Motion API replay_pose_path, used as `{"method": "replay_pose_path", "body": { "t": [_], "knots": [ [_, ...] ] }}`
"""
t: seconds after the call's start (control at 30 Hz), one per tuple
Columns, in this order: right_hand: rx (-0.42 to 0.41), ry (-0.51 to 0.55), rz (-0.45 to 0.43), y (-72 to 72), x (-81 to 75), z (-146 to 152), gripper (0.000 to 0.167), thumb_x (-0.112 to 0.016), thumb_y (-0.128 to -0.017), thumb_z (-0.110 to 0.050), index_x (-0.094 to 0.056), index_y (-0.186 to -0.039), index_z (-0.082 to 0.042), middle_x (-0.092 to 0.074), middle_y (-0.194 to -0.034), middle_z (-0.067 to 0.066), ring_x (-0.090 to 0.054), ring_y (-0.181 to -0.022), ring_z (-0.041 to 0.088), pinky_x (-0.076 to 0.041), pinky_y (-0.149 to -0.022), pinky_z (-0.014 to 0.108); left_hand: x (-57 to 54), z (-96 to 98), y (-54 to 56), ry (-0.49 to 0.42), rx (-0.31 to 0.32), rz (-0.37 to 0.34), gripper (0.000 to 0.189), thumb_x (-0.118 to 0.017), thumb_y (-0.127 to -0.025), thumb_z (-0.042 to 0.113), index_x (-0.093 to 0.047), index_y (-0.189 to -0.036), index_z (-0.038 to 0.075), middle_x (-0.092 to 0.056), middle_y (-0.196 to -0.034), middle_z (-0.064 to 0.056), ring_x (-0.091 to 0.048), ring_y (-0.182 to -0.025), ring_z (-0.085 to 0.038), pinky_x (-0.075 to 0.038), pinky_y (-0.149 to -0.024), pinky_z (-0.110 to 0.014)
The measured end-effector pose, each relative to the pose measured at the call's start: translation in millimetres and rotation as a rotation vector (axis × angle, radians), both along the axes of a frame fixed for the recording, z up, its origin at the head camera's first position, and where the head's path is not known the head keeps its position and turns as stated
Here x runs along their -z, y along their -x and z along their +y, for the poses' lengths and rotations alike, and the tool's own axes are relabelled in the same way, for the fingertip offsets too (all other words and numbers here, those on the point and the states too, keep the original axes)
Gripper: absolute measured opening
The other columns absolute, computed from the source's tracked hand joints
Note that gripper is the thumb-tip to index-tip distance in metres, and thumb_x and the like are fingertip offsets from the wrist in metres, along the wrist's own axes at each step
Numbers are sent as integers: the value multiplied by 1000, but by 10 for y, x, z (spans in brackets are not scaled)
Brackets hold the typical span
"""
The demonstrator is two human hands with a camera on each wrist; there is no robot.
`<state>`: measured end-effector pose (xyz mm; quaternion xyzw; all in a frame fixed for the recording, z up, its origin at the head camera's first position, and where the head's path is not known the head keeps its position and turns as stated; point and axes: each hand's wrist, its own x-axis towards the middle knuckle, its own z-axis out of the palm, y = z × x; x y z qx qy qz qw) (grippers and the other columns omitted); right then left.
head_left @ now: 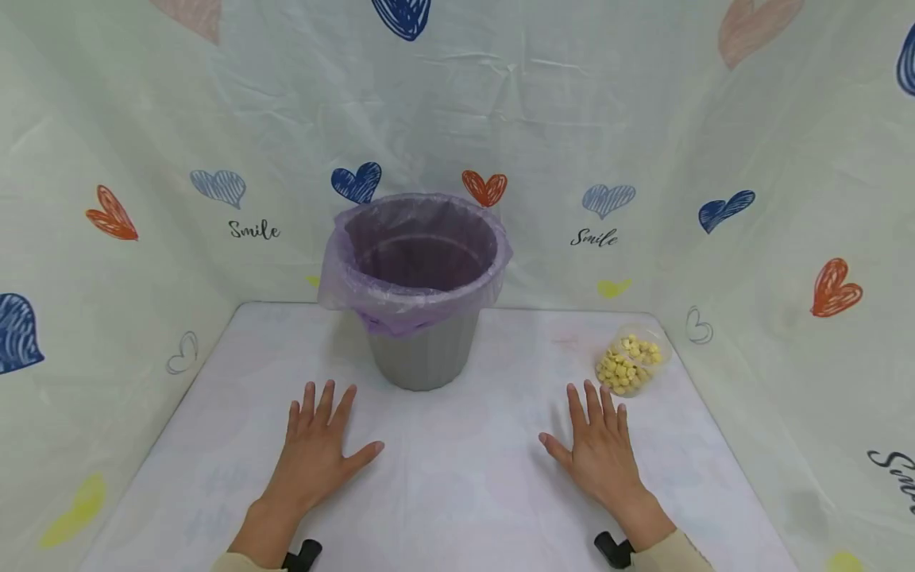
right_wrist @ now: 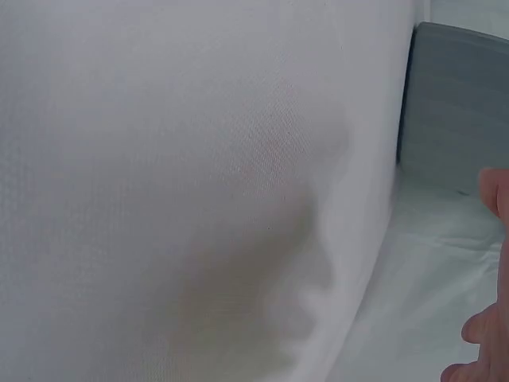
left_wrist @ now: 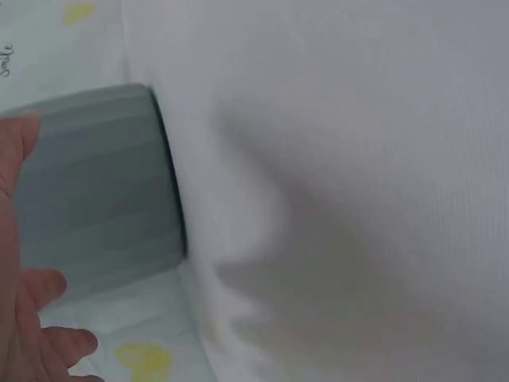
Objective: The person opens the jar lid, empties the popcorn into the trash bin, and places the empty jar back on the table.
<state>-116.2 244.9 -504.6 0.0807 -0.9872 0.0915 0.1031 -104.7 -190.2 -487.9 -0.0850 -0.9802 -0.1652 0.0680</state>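
Note:
A grey trash bin [head_left: 423,361] stands on the white table [head_left: 457,485], with a purple plastic bag [head_left: 407,308] lining it and folded over its rim. Left of centre, my left hand [head_left: 314,457] is held palm down with fingers spread, holding nothing. My right hand [head_left: 600,457] is likewise spread, its fingertips just in front of a clear plastic tub [head_left: 663,338]. Yellow pieces that look like popcorn [head_left: 623,372] lie in that tub. Both wrist views show the bin's grey side, the left hand's fingers [left_wrist: 67,344] and the right hand's fingers [right_wrist: 485,326].
A pale curtain [head_left: 529,103] printed with hearts and "Smile" surrounds the table at the back and both sides. The tub stands close to the table's right edge, the bin towards the back edge. Black wrist mounts [head_left: 303,556] show below the hands.

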Motion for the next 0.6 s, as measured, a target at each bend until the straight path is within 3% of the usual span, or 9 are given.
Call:
{"method": "replay_pose_path", "body": {
  "t": [0.23, 0.37, 0.47, 0.6],
  "knots": [
    [-2, -2, 86, 50, -106, 145, 87, -69, -99, -48, -37, -159, 5, -36, -163, 33, -29, -153, 54, -26, -120, 75, -8, 253, 6, 21, 103, 42, 93, -71, -94, 61, -42, -160, 3, -37, -164, -31, -22, -157, -52, -24, -125, -69],
    [11, 11, 140, 171, -260, 392, 88, -70, -99, -45, -34, -158, 10, -36, -162, 36, -30, -152, 56, -25, -119, 77, 7, 478, 11, -5, 175, 40, 90, -69, -96, 61, -42, -160, 5, -40, -163, -29, -24, -157, -50, -26, -125, -67],
    [35, 19, 124, 320, -401, 659, 94, -68, -101, -47, -26, -160, 12, -29, -165, 37, -24, -154, 56, -18, -121, 76, 25, 666, 10, -14, 225, 9, 90, -67, -97, 62, -40, -162, 6, -38, -165, -27, -23, -159, -49, -23, -126, -66],
    [78, 17, 17, 561, -529, 1032, 103, -63, -102, -52, -11, -163, 12, -16, -168, 38, -11, -158, 56, -9, -124, 76, 49, 908, 17, -5, 289, -38, 90, -66, -97, 61, -37, -163, 7, -35, -167, -25, -21, -160, -47, -21, -128, -64]
  ]
}}
